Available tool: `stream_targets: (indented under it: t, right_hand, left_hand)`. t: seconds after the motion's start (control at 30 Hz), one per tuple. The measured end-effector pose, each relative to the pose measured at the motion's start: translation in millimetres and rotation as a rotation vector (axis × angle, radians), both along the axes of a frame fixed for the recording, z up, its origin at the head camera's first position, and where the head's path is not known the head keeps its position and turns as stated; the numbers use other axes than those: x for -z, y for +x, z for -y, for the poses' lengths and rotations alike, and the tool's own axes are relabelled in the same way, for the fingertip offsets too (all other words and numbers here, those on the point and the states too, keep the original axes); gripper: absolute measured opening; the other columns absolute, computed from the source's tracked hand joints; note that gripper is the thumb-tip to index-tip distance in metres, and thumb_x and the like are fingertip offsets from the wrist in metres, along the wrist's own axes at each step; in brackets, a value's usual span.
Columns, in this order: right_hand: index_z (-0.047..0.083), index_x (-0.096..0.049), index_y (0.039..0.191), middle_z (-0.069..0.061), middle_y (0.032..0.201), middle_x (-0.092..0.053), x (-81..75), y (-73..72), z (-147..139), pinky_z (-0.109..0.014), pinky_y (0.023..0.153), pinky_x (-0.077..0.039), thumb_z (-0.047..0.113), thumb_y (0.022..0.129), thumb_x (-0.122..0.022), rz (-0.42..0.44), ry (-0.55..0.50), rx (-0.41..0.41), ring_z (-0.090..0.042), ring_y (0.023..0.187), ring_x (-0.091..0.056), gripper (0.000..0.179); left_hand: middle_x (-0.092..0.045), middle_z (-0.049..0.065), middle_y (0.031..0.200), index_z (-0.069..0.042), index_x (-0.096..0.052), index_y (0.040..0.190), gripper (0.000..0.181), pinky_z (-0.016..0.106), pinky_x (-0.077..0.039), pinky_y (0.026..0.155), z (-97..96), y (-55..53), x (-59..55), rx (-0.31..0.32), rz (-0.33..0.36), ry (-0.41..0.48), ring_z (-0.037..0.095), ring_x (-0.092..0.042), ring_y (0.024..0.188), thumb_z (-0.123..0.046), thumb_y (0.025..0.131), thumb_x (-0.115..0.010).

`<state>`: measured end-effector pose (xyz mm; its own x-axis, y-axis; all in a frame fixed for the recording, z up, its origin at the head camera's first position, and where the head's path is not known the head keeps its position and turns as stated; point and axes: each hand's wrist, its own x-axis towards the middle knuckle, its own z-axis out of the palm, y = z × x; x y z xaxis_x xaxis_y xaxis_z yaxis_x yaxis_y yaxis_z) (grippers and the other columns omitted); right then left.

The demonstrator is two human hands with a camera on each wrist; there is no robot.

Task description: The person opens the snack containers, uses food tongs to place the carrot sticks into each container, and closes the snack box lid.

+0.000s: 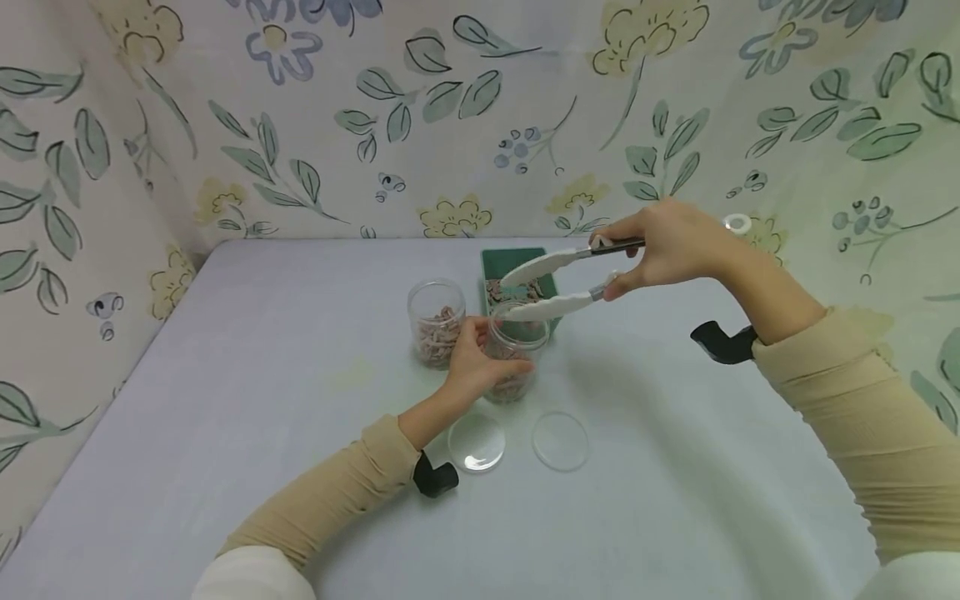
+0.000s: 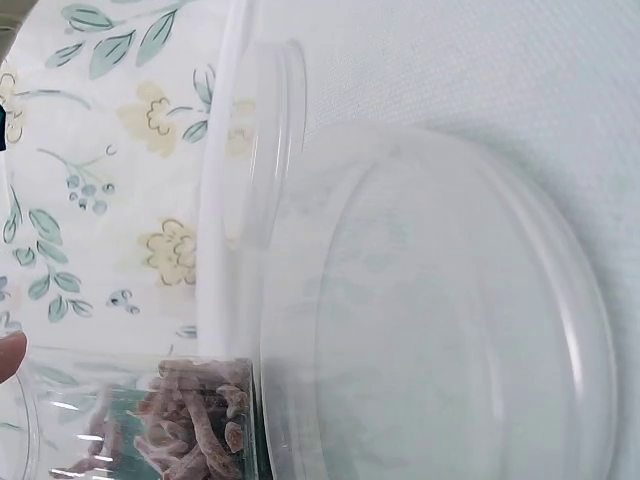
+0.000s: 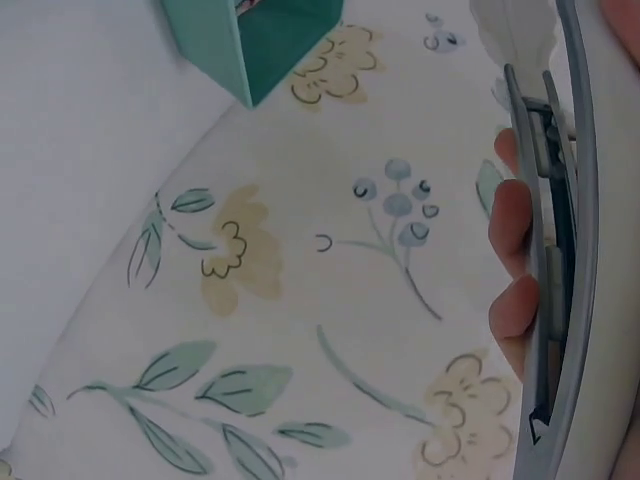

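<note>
My left hand [image 1: 480,365] grips a clear jar [image 1: 512,388] with brown, stick-like dried pieces [image 2: 195,420] in its lower part. In my right hand [image 1: 675,242] is a pair of tongs [image 1: 546,268] with white, scalloped ends, held by the grey handles [image 3: 545,250]. The tong arms stand apart; the lower one overlaps the held jar's mouth, the upper one the green container [image 1: 516,260] behind it. That container holds more brown pieces. Just left of my left hand, a second clear jar [image 1: 437,329] is about half full of the same pieces.
Two clear round lids lie on the table in front of the jars, the left lid [image 1: 477,443] beside the right lid [image 1: 561,442]. A white cloth covers the table [image 1: 262,375]. Flower-patterned fabric [image 1: 420,117] hangs behind and at the sides.
</note>
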<state>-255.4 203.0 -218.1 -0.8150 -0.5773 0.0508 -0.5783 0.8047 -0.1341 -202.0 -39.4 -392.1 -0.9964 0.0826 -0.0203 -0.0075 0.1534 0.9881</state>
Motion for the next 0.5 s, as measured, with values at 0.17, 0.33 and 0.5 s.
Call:
stream_targets:
  t: [0.17, 0.33, 0.5]
  right_hand:
    - [0.005, -0.066, 0.125, -0.003, 0.075, -0.062, -1.2, -13.5, -4.1, -0.032, 0.056, -0.034, 0.038, 0.069, -0.087, 0.018, -0.014, 0.102, -0.02, 0.068, -0.048, 0.068]
    - [0.005, -0.067, 0.125, -0.005, 0.09, -0.072, 7.0, -29.5, -9.6, -0.033, 0.06, -0.04, 0.04, 0.072, -0.084, 0.144, 0.054, 0.163, -0.018, 0.07, -0.055, 0.065]
    - [0.002, -0.068, 0.121, -0.008, 0.102, -0.073, 18.3, -41.7, -12.1, -0.035, 0.067, -0.048, 0.032, 0.072, -0.085, 0.252, 0.053, 0.129, -0.018, 0.076, -0.059, 0.06]
  left_hand:
    - [-0.049, 0.018, 0.132, -0.001, -0.043, 0.128, 0.07, 0.043, -0.035, 0.109, -0.6, 1.3, -2.3, 0.001, 0.002, 0.0, 0.032, -0.045, 0.125, -0.004, 0.072, -0.085]
    - [-0.049, 0.016, 0.131, -0.002, -0.044, 0.127, 0.069, 0.043, -0.036, 0.109, -1.5, 1.7, -2.6, -0.009, 0.003, -0.012, 0.032, -0.045, 0.125, -0.004, 0.072, -0.085]
    - [-0.05, 0.015, 0.13, -0.002, -0.044, 0.127, 0.069, 0.042, -0.036, 0.108, -1.6, 2.0, -2.6, -0.018, 0.008, -0.018, 0.031, -0.046, 0.125, -0.004, 0.071, -0.086]
